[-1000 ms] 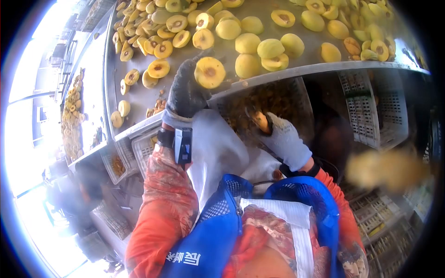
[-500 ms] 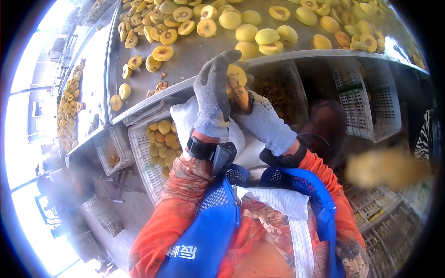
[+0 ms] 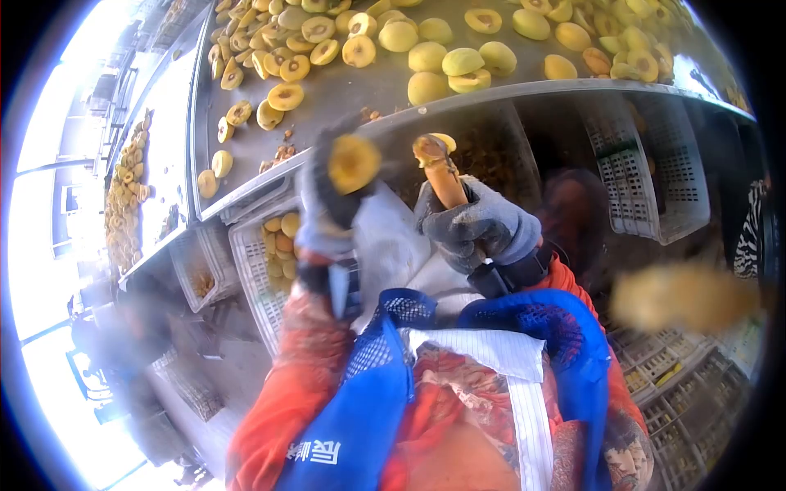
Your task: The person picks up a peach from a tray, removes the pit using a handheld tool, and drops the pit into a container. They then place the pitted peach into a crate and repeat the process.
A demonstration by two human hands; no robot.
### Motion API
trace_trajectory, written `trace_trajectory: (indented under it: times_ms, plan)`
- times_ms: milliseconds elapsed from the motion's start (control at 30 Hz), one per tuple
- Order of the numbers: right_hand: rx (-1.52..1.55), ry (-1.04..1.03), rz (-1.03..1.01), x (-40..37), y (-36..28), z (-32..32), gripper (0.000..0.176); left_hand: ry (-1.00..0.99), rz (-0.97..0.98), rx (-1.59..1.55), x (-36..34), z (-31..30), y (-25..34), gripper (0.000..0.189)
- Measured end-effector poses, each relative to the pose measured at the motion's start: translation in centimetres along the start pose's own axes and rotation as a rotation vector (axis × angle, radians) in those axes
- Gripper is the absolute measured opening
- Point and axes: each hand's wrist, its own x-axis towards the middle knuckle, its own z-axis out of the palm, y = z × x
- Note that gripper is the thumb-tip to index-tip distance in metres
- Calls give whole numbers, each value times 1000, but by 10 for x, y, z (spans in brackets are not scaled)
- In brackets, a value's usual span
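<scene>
My left hand, in a grey glove and blurred by motion, holds a yellow peach half with its cut face showing. It is just off the table's near edge. My right hand, gloved as well, is wrapped round a short tan tool handle that points up and away from me. Wet pulp clings to the upper end of the handle, and a pale yellow fruit piece shows behind it. The working tip of the tool cannot be made out. A gap separates my two hands.
Many halved peaches lie on the metal table ahead. A crate of fruit stands at lower left, and a white crate at the right under the table. Stacked crates are at lower right. A yellowish blur covers part of the right side.
My hands were together at the table edge round the fruit and tool. They have parted: the left moved left with the peach half, the right drew back toward me with the tool.
</scene>
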Motion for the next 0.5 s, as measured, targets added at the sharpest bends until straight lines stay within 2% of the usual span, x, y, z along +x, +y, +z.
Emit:
trace_trajectory:
  times_ms: [33,67,100,133,167,233,300,367,433,500]
  plan:
    - [-76,84,-12,-2,-2,-9,20,55,-124,54,-6,-29,4,33]
    - [-293,110,36,2,8,-36,25,103,-248,99,-11,-58,8,31]
    - [-765,305,-42,10,28,-57,29,188,-199,-14,-9,-102,-40,38]
    - [-1224,551,-25,17,49,-77,33,191,-178,442,-10,-126,-48,42]
    - [-1608,737,124,17,57,-82,36,305,-167,521,-6,-135,-48,42]
    - [-1418,700,63,20,52,-80,38,307,-133,111,22,-112,-38,43]
    - [-1321,682,64,19,47,-76,39,82,-118,580,66,-57,-16,48]
    - [-1318,697,102,19,41,-82,39,-142,67,500,109,5,-26,49]
    - [-1305,732,95,14,42,-90,37,-375,510,862,137,59,-8,41]
    - [-1293,769,74,11,44,-93,36,-557,520,909,164,70,-24,43]
